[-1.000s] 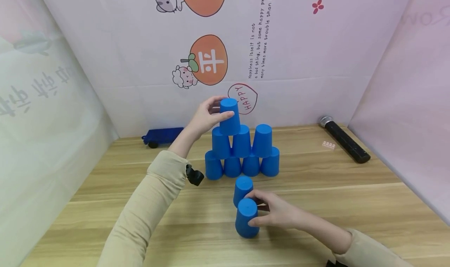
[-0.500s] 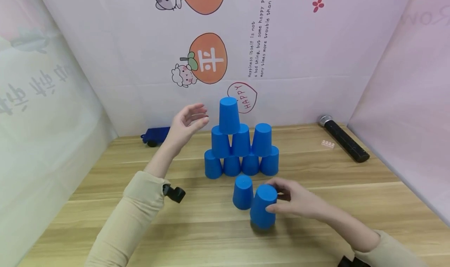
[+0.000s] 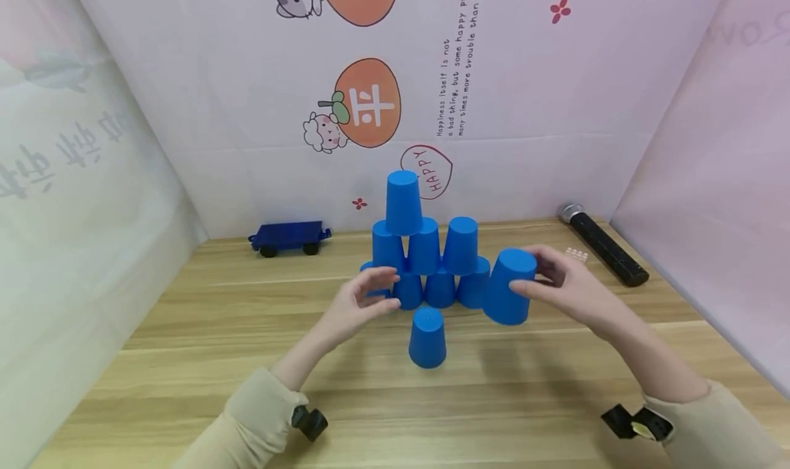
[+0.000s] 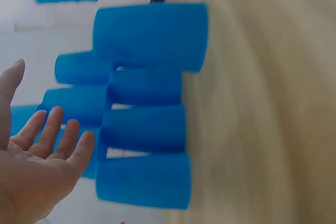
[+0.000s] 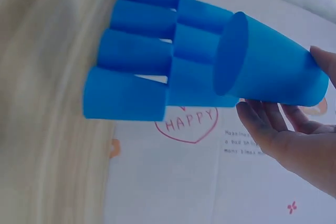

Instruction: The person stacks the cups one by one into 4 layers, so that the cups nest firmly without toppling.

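Blue cups stand upside down in a stack (image 3: 424,248): several in the bottom row, three above, and one top cup (image 3: 404,203) over the left pair. My right hand (image 3: 570,287) grips another blue cup (image 3: 509,287) between thumb and fingers, lifted off the table at the stack's right. In the right wrist view this held cup (image 5: 273,64) shows its open mouth. A single cup (image 3: 427,339) stands upside down in front of the stack. My left hand (image 3: 352,308), fingers spread and holding nothing, hovers before the stack's left end, hiding part of the bottom left cup.
A dark blue toy wagon (image 3: 289,238) sits at the back left of the wooden table (image 3: 345,414). A black microphone (image 3: 605,245) lies at the back right, near a small pale pink piece (image 3: 577,254). Printed sheets (image 3: 518,99) wall the back and sides.
My left hand let go of the top cup, drew back left, then came down toward the front. My right hand lifted the nearer front cup and carried it right and up beside the stack.
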{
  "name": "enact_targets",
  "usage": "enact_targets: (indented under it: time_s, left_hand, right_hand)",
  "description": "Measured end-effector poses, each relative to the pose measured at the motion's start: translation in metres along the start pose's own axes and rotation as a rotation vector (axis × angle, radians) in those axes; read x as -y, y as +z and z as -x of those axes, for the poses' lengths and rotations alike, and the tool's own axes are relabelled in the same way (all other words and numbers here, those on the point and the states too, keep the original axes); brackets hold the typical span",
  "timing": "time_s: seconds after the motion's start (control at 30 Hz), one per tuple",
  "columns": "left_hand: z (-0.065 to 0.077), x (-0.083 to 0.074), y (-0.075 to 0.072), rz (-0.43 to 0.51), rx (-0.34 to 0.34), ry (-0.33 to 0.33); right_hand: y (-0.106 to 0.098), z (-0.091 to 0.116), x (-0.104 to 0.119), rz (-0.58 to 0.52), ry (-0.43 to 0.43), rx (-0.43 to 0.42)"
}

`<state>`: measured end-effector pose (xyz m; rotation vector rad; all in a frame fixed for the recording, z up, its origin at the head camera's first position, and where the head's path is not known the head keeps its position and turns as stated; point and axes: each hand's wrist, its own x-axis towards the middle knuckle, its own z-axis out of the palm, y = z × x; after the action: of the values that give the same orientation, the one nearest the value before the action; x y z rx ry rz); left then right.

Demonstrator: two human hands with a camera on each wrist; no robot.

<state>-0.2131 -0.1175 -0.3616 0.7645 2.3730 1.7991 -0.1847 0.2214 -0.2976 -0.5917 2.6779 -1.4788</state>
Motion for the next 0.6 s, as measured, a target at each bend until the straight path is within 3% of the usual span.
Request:
enact_targets:
  time_s: [0.27,0.6]
  left_hand:
    - [0.009,0.008,0.03,-0.024,0.084,-0.062]
    - [0.013,0.009,0.041,-0.01,0.098,-0.097]
  right_hand:
    - [-0.015,-0.032,0.013,0.023,-0.03,-0.157]
    - [-0.011,-0.081,0.037,-0.063,-0.046,-0.242]
